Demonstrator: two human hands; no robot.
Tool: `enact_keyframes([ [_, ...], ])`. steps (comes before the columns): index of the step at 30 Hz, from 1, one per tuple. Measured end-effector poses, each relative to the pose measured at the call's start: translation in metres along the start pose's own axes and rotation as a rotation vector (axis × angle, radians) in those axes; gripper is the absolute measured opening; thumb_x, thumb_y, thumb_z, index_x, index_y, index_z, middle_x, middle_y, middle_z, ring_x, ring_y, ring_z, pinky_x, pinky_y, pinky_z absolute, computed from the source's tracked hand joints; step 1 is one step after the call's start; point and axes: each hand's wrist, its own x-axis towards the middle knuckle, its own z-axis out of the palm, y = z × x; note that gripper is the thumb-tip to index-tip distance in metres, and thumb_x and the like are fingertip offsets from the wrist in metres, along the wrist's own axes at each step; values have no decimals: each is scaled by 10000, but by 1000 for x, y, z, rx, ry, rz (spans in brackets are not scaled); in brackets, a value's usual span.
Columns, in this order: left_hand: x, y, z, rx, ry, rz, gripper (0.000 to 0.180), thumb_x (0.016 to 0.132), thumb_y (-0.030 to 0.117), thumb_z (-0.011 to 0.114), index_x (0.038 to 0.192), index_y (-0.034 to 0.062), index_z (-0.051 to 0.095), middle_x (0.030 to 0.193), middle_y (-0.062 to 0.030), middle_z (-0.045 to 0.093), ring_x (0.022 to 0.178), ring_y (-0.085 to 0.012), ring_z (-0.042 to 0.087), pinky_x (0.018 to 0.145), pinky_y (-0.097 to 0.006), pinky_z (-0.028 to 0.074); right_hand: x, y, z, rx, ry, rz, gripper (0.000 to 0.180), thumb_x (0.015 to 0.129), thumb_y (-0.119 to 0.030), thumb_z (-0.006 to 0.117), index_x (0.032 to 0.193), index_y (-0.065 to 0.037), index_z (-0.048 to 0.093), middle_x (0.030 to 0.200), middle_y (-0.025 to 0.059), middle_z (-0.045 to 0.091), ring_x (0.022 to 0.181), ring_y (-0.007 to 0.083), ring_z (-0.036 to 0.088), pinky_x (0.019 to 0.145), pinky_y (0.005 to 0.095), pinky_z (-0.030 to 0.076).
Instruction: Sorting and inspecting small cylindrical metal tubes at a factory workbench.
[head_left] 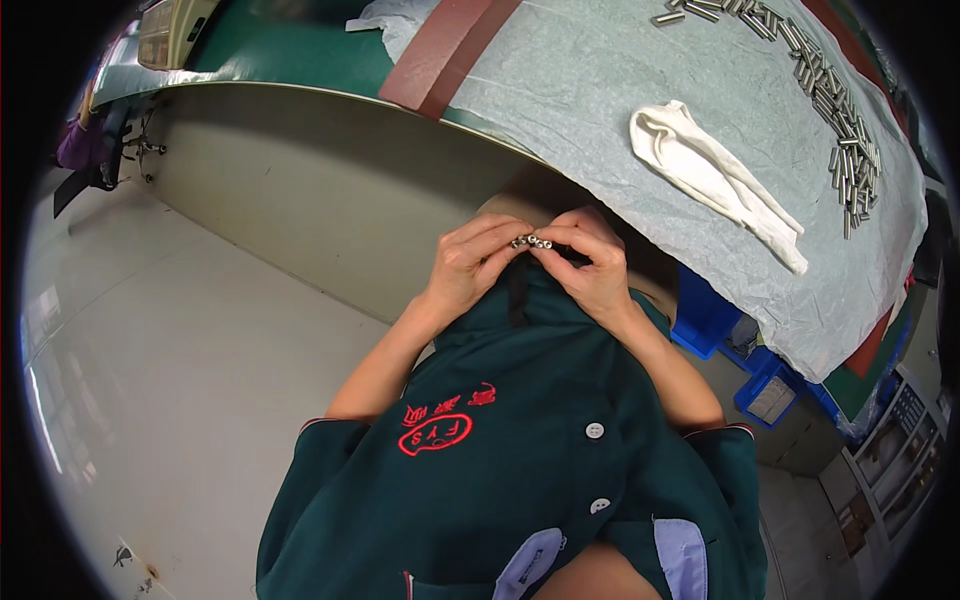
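Several small metal cylinders with hollow-looking ends sit in a short row between my two hands, held over my lap just off the table's near edge. My left hand pinches the row from the left, thumb and fingers pressed together. From the other side my right hand grips the same pieces between thumb and forefinger. Much of each cylinder's length is hidden by the fingers. On the table at the far right lie many similar shiny cylinders in a loose curved band.
A white cloth glove rests on the pale sheet covering the table. A brown-red bar crosses the green tabletop. Blue bins are below the table's right side. At far left is a wheeled chair base.
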Motion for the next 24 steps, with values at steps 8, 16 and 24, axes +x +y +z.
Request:
enact_keyframes([
  [8,-1,-3,2,-44,9,15,190,754,-18,656,943,-3,665,901,-107,673,791,-220,654,667,-288,522,0,-4,-3,-59,-3,-39,192,682,38,725,862,-17,686,768,67,613,695,161,576,603,253,457],
  [16,-1,1,1,-217,-31,-165,177,782,5,658,958,-13,668,882,-105,674,763,-186,645,660,-269,504,1,-12,-4,-143,16,-40,178,678,20,735,843,-24,686,734,64,606,677,175,575,587,266,454],
  [24,0,3,2,-198,-40,-197,168,784,13,662,949,-18,669,868,-116,677,755,-204,650,661,-282,505,1,-8,-4,-144,14,-38,155,698,-15,728,844,-17,676,742,85,616,643,204,604,552,286,474],
])
